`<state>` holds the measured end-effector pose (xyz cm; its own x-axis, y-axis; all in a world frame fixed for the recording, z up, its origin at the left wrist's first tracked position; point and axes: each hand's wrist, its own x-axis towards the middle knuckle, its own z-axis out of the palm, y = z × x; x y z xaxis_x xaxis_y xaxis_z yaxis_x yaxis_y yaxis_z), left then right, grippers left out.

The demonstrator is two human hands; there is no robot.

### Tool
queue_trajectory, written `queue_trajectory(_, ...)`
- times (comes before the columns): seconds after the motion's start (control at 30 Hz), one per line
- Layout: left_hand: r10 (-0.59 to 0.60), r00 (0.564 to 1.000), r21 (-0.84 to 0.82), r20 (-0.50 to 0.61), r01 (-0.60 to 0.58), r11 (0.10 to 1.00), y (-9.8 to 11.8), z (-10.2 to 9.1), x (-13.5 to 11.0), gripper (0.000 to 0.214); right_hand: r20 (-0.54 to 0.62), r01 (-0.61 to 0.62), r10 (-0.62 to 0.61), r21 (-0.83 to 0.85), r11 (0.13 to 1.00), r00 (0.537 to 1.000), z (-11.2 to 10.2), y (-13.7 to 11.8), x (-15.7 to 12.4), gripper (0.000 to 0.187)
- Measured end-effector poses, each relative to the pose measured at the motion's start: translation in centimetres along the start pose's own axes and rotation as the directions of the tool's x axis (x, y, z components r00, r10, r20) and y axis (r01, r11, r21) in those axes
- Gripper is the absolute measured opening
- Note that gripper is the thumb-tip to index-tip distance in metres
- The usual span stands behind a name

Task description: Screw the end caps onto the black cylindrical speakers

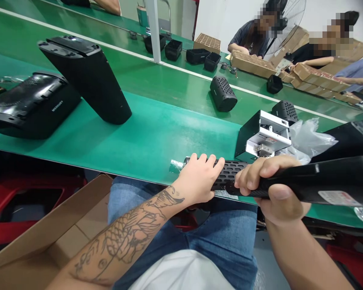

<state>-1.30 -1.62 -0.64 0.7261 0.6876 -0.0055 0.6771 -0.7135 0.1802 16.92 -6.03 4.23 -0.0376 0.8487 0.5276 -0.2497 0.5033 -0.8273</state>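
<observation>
Left hand [199, 179] wrapped tight around the perforated grille [228, 174], over the near edge of the green belt [145, 137] | right hand [272, 189] clamped on the black housing [329, 179], which meets the grille's end | metal box [264, 135] just behind them | two black shells [87, 76] well apart, far left

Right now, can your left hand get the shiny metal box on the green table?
Probably yes, once it lets go: the left hand is wrapped round the perforated grille. The metal box lies close beyond on the green table, nothing between. The right hand grips the black housing.
</observation>
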Motion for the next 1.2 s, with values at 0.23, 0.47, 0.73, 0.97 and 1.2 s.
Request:
queue_trajectory(0.23, -0.002, 1.0, 0.022, -0.008, 0.002, 1.0, 0.1, 0.2, 0.1, 0.101, 0.045, -0.013, 0.013, 0.01, 1.0, 0.999, -0.2, 0.3, -0.1, 0.023)
queue_trajectory(0.47, -0.005, 1.0, 0.018, 0.015, 0.004, 1.0, 0.1, -0.1, 0.1, 0.101, 0.068, -0.041, 0.044, -0.05, 0.998, 0.997, -0.2, 0.1, -0.7, 0.021)
queue_trajectory(0.73, -0.017, 1.0, 0.021, 0.019, 0.017, 1.0, 0.1, 0.2, 0.1, 0.102, -0.401, 0.07, -0.247, -0.406, 0.911, 0.882, -3.6, -2.1, 3.4, 0.009)
queue_trajectory(0.97, -0.008, 1.0, -0.005, -0.004, 0.008, 1.0, 0.2, 0.5, 0.1, 0.1, -0.509, 0.06, -0.424, -0.586, 0.808, 0.749, -11.3, 1.1, 6.7, 0.023)
queue_trajectory(1.2, 0.148, 0.933, -0.203, -0.329, -0.223, 0.953, -2.0, 1.7, -1.9, 0.064, -0.525, 0.063, -0.343, -0.478, 0.876, 0.779, -11.6, 0.5, 4.7, 0.015)
